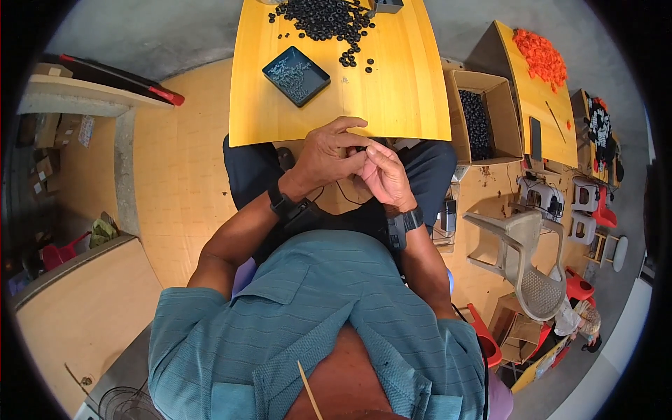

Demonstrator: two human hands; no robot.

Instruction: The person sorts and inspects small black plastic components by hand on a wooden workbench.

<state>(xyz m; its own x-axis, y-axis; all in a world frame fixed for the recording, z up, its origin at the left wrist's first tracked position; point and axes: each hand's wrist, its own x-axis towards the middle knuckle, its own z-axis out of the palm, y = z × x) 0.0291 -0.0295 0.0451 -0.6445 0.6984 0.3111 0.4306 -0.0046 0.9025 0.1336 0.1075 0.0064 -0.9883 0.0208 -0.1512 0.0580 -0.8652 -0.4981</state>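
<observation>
My left hand (pixel 325 154) and my right hand (pixel 387 178) meet just off the near edge of the yellow table (pixel 406 105), above my lap. Between their fingertips is a small black piece (pixel 361 149), mostly covered by the fingers, so its exact shape cannot be made out. The left thumb and fingers close around it while the index finger stretches forward. The right thumb and fingers pinch at its other side. Ahead on the table sits a square black tray (pixel 320 85) holding many small grey metal pieces (pixel 294 75). Behind it spreads a heap of small black ring-shaped parts (pixel 322 19).
A cardboard box (pixel 505 129) of black parts stands right of the table. Beyond it, another table (pixel 532 98) carries an orange heap (pixel 540 57) and a phone (pixel 535 138). A grey plastic chair (pixel 528 259) is at the right. A low partition (pixel 84 315) stands at the left.
</observation>
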